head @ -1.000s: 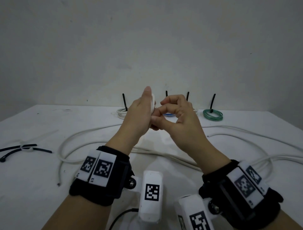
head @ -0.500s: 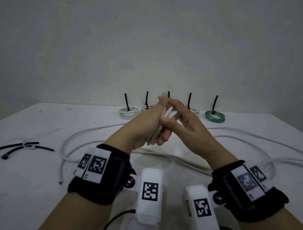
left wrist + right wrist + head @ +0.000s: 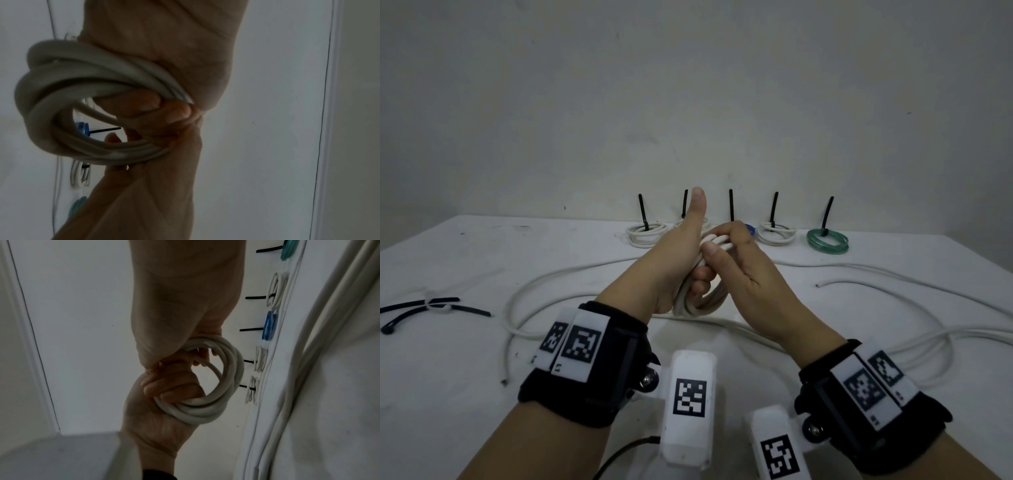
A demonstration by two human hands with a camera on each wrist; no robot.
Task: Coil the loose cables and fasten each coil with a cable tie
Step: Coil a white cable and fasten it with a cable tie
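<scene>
Holding a freshly wound white coil up off the table, so this looks like the tail end of the coiling step for this cable. It hangs between both hands in front of the chest. The left hand has its lower fingers hooked through the loops with the thumb sticking straight up, and the right hand pinches the top of the bundle between thumb and curled fingers.

Along the back edge of the table sit the finished coils, each already cinched with a black tie standing up, including a green one. Spare cable ties lie far off to the left, bundled together. More loose white cable sprawls across the table, so there's plenty left to do.

Next move, I reckon: keep one hand clamped so the loops don't spring open, and free the other to reach for a tie. Letting go too early is the risk here.
</scene>
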